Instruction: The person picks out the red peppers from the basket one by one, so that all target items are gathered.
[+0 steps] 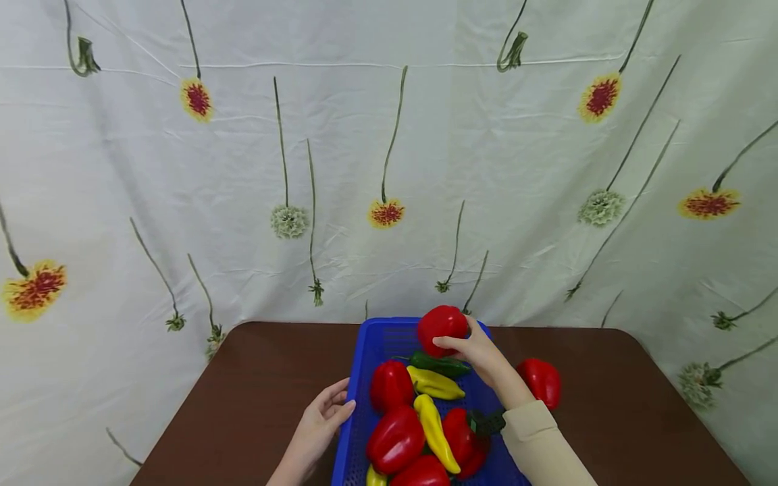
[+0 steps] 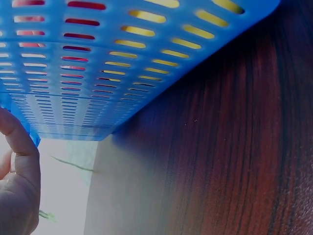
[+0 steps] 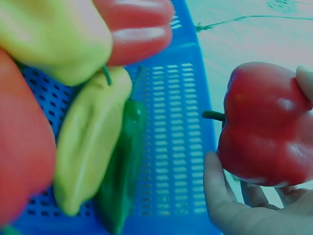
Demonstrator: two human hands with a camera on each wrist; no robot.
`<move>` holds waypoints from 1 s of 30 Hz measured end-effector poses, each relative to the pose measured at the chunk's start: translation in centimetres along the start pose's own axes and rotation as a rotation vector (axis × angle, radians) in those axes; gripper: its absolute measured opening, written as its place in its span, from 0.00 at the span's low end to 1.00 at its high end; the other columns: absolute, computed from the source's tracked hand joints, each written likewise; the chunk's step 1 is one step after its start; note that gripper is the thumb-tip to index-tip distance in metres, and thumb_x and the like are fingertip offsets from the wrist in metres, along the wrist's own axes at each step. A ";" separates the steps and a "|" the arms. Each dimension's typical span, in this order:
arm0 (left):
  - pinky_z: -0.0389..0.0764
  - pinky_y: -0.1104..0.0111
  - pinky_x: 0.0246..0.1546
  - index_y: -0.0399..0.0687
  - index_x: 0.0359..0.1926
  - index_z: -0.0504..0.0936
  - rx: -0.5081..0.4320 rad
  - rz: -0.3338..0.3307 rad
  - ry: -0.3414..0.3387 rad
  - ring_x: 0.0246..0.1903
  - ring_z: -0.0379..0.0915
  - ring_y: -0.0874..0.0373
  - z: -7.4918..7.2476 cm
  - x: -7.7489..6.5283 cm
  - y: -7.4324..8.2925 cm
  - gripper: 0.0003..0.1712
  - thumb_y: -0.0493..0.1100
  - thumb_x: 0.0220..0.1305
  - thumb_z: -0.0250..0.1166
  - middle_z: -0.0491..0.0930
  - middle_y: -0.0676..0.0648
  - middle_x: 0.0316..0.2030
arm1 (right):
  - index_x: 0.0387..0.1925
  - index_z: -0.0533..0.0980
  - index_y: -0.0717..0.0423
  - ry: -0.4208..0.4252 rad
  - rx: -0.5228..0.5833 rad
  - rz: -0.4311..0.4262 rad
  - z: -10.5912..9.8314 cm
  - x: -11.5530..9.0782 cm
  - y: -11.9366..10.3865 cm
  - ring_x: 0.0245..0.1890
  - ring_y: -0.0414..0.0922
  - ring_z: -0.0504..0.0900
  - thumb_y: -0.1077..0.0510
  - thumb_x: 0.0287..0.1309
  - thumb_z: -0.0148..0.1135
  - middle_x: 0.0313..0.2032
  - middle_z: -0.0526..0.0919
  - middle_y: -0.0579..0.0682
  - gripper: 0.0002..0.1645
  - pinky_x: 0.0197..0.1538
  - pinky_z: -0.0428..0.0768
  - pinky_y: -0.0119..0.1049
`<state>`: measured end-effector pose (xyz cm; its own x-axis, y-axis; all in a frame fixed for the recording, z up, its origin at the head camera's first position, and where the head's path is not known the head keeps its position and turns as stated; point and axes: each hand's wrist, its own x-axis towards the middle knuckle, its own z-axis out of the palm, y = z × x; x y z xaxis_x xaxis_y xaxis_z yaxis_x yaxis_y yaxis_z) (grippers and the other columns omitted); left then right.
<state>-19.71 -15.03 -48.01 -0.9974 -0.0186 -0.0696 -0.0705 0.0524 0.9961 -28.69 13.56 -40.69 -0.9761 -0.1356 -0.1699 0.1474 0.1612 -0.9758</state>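
Behind everything, you have a pale flower-print cloth (image 1: pixel 486 135) hanging past the dark brown table (image 1: pixel 243 405). At the left, your left hand (image 1: pixel 317 422) grips the left side of the blue basket (image 1: pixel 389 337), thumb at the rim and fingers bent against the outside. Inside, along the left, a yellow pepper (image 1: pixel 375 476) shows at the bottom edge of the head view, below a large glossy red pepper (image 1: pixel 396 440); a rounder red pepper (image 1: pixel 391 386) sits farther from you. Toward the middle, you have a long yellow pepper (image 1: pixel 436 432) lying lengthwise, with another yellow one (image 1: pixel 435 383) beyond it and a slim green pepper (image 1: pixel 440 365) just past that. One more red pepper (image 1: pixel 464 442) lies to the right of the long yellow one. At the basket's far end, your right hand (image 1: pixel 477 347) holds a red pepper (image 1: pixel 442 329) between thumb and fingers, its green stem (image 3: pixel 213 116) visible in the right wrist view; you cannot tell whether it touches the basket. Farthest right, beyond your forearm, a red pepper (image 1: pixel 539 383) rests on the table, outside the basket.
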 end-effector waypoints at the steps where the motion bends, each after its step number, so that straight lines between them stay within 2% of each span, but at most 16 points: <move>1: 0.75 0.72 0.28 0.38 0.67 0.70 0.001 0.001 0.004 0.33 0.75 0.65 0.0 0.0 0.0 0.31 0.38 0.64 0.66 0.76 0.45 0.46 | 0.75 0.44 0.61 -0.004 0.019 -0.006 -0.4 -0.1 -0.1 0.65 0.63 0.70 0.54 0.58 0.68 0.70 0.59 0.65 0.55 0.65 0.71 0.56; 6: 0.73 0.73 0.29 0.39 0.66 0.71 0.015 0.003 0.020 0.33 0.74 0.66 -0.1 0.0 0.1 0.30 0.38 0.64 0.65 0.76 0.44 0.46 | 0.75 0.46 0.58 -0.008 0.094 -0.040 -2.6 -1.0 -0.6 0.64 0.61 0.70 0.54 0.62 0.63 0.70 0.60 0.62 0.50 0.65 0.73 0.52; 10: 0.73 0.72 0.29 0.40 0.66 0.71 0.027 -0.003 0.023 0.33 0.75 0.66 -0.2 0.1 0.1 0.30 0.38 0.64 0.65 0.76 0.44 0.47 | 0.75 0.48 0.58 0.005 0.112 -0.049 -4.7 -2.0 -0.7 0.57 0.49 0.76 0.52 0.65 0.60 0.69 0.62 0.61 0.45 0.61 0.77 0.42; 14: 0.73 0.72 0.29 0.40 0.67 0.71 0.008 -0.008 0.019 0.34 0.75 0.66 -0.2 0.2 0.0 0.30 0.38 0.64 0.65 0.77 0.44 0.48 | 0.74 0.48 0.62 0.031 0.109 -0.035 -6.8 -3.0 -0.5 0.49 0.39 0.78 0.50 0.66 0.57 0.67 0.64 0.61 0.44 0.58 0.78 0.34; 21: 0.72 0.73 0.29 0.39 0.66 0.71 0.011 0.000 0.014 0.33 0.75 0.66 -0.1 0.2 -0.1 0.30 0.37 0.64 0.65 0.77 0.45 0.47 | 0.74 0.43 0.62 0.093 0.140 0.009 -10.3 -4.7 0.6 0.50 0.38 0.75 0.48 0.70 0.52 0.64 0.65 0.54 0.43 0.55 0.78 0.31; 30: 0.71 0.73 0.28 0.38 0.66 0.70 0.002 0.009 0.012 0.32 0.74 0.66 0.2 0.1 0.0 0.30 0.37 0.64 0.65 0.76 0.46 0.45 | 0.73 0.45 0.61 0.215 0.220 0.022 -14.3 -6.7 2.7 0.44 0.35 0.76 0.44 0.72 0.46 0.47 0.71 0.37 0.41 0.50 0.77 0.27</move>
<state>-19.85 -14.87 -48.06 -0.9977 -0.0304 -0.0600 -0.0616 0.0544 0.9966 -24.08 28.88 -40.18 -0.9802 0.0798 -0.1811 0.1769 -0.0572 -0.9826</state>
